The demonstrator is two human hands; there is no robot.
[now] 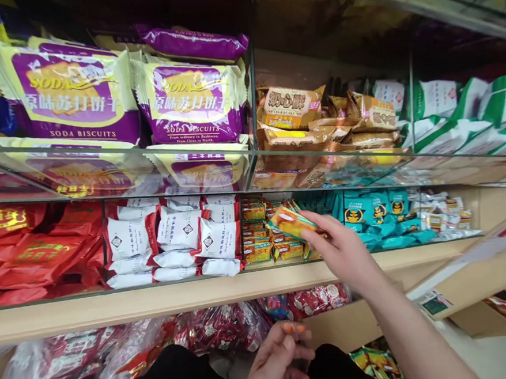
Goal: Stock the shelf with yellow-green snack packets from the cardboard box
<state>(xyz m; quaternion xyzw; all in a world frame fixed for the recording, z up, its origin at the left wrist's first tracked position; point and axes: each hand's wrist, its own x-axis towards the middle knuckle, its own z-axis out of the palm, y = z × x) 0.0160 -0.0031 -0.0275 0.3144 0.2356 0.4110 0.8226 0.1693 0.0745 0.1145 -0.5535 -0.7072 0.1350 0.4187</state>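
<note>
The right hand pinches a yellow pack by one end. I can't tell if it is one pack or a few together. The pack is long and thin, and it lies almost flat. Its long way runs nearly from nine o'clock to three o'clock. The free end points to nine o'clock and sticks out past the fingertips. The other end, at three o'clock, is tucked between the fingers.

The pack is up by a pile of small yellow packs on the shelf. I can't tell if it touches them. White packs sit at nine o'clock from it, and teal packs at three.

The left hand is low, at six o'clock from the pack. Its fingers are loose and half curled.
</note>
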